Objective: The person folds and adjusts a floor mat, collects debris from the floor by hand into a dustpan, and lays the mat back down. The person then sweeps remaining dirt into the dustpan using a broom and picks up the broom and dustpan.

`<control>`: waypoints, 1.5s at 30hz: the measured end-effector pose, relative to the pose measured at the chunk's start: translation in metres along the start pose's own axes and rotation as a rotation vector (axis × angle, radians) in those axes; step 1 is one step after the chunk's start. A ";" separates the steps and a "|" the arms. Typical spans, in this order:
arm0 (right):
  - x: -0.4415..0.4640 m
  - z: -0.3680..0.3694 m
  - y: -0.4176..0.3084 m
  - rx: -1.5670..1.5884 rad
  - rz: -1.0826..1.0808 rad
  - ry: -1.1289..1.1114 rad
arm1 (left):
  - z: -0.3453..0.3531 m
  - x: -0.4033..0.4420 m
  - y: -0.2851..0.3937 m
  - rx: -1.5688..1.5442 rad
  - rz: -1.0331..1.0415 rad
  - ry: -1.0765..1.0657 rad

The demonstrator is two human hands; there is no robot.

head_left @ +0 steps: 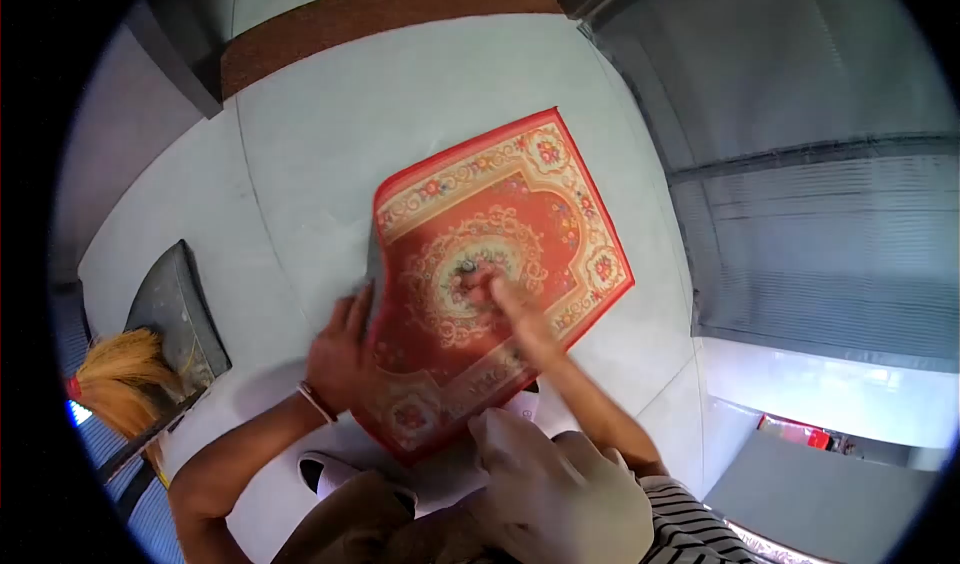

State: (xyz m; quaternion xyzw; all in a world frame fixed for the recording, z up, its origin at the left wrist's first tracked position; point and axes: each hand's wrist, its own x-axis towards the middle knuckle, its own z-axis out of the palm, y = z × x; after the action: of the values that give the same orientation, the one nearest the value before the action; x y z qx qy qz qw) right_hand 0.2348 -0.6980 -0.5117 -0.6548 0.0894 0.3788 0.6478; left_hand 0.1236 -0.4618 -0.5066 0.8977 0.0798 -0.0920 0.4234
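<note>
A red floor mat (520, 199) with a cream floral border and a round flower medallion lies over the pale tiles, its left edge bowed and lifted. At that edge is my left hand (343, 359), fingers on the outer side and the palm against the mat, gripping it; the thumb is not clear. My right hand (500, 292) is over the medallion, smeared by motion, so its fingers cannot be made out. A bracelet (317, 402) circles my left wrist.
A straw broom (122, 374) and a dark grey padded piece (178, 309) are at the left. Grey ribbed panels (830, 234) stand at the right. A brown strip (390, 26) crosses the floor at the far side. My knees and a slipper (318, 474) are below the mat.
</note>
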 end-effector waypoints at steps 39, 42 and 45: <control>0.088 -0.256 0.014 -1.571 0.221 0.741 | -0.007 0.013 0.024 0.012 0.518 0.036; 0.099 -0.270 0.015 -1.582 0.300 0.795 | -0.018 0.031 0.021 0.034 0.560 0.022; 0.088 -0.210 0.001 -1.609 0.273 0.979 | -0.010 0.030 0.023 0.104 0.619 0.000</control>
State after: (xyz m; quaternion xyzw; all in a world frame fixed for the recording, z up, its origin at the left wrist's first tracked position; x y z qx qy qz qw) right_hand 0.3754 -0.8578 -0.5930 -0.9743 0.1390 0.0830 -0.1566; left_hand 0.1590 -0.4668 -0.4907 0.8998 -0.2022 0.0371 0.3848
